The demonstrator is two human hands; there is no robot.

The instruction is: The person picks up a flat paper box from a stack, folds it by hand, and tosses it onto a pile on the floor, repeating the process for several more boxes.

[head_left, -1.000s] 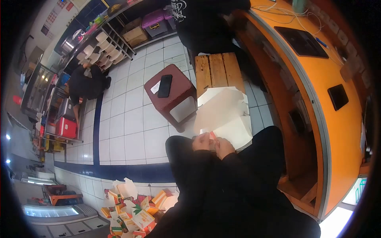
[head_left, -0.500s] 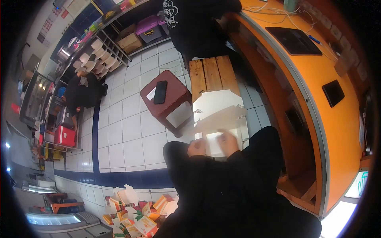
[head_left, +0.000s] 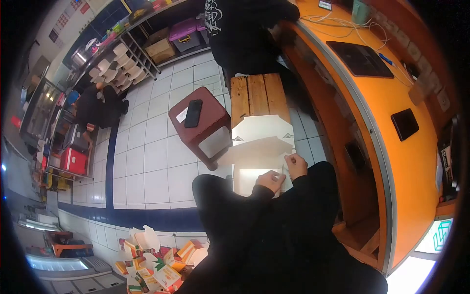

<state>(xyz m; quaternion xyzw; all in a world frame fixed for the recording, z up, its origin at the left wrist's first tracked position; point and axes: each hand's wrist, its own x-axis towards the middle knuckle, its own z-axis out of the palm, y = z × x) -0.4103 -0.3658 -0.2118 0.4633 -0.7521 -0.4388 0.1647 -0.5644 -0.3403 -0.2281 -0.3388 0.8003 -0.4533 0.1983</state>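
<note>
A white cardboard box [head_left: 262,126], partly unfolded with its lid flap raised, rests on the near end of a wooden bench [head_left: 258,95] in front of my knees. My left hand [head_left: 270,181] has its fingers drawn together at the inner right part of the box. Just beyond it, my right hand [head_left: 295,165] pinches the box's right side flap. Both hands are close together, a small gap apart. The box's left side stands free of my hands.
A dark red stool [head_left: 205,134] with a black phone [head_left: 194,113] stands left of the bench. Folded colourful cartons [head_left: 166,277] lie piled at the lower left. An orange counter [head_left: 382,117] runs along the right. One person stands ahead; another crouches far left.
My left hand has moved right across the box, and my right hand has moved up and right to its right side. The crouching person has shifted posture.
</note>
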